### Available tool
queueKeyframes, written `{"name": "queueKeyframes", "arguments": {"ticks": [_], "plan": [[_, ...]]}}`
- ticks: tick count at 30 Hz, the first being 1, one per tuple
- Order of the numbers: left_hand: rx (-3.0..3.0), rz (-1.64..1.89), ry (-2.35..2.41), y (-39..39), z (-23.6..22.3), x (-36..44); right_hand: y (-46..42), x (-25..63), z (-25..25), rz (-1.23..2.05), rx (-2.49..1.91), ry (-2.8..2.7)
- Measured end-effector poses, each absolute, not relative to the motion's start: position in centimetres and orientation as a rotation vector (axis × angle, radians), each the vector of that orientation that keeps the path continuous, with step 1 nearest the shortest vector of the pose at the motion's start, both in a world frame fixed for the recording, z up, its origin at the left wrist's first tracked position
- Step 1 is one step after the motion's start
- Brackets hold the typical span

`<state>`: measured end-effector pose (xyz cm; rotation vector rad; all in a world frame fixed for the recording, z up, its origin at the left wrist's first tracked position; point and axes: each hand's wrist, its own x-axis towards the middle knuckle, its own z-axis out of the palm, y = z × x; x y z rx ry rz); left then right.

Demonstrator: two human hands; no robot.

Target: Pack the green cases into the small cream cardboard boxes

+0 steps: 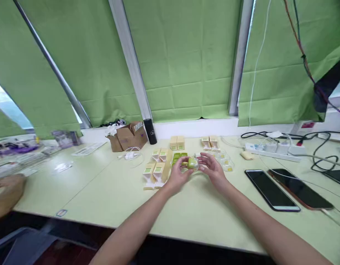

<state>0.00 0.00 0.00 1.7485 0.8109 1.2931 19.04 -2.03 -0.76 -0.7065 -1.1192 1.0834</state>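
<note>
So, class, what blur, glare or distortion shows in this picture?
In the head view, the purple clutter at left is smeared; the pale blue window gap is washed out; the grey metal window posts splay outward at the top, suggesting lens distortion; the green-and-clear plastic piece looks soft.
</note>
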Motion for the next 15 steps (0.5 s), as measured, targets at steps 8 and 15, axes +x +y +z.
{"name": "queueKeyframes", "arguments": {"ticks": [8,15], "plan": [[1.885,1.283,0.967,-0.57,0.44,-0.34,-1.84,19.54,-0.79,0.845,-0.918,-1.067],[2.167,1.122,1.026,-0.94,0.56,-0.34,-1.92,20.09,-0.37,0.648,-1.012,-1.126]]}}
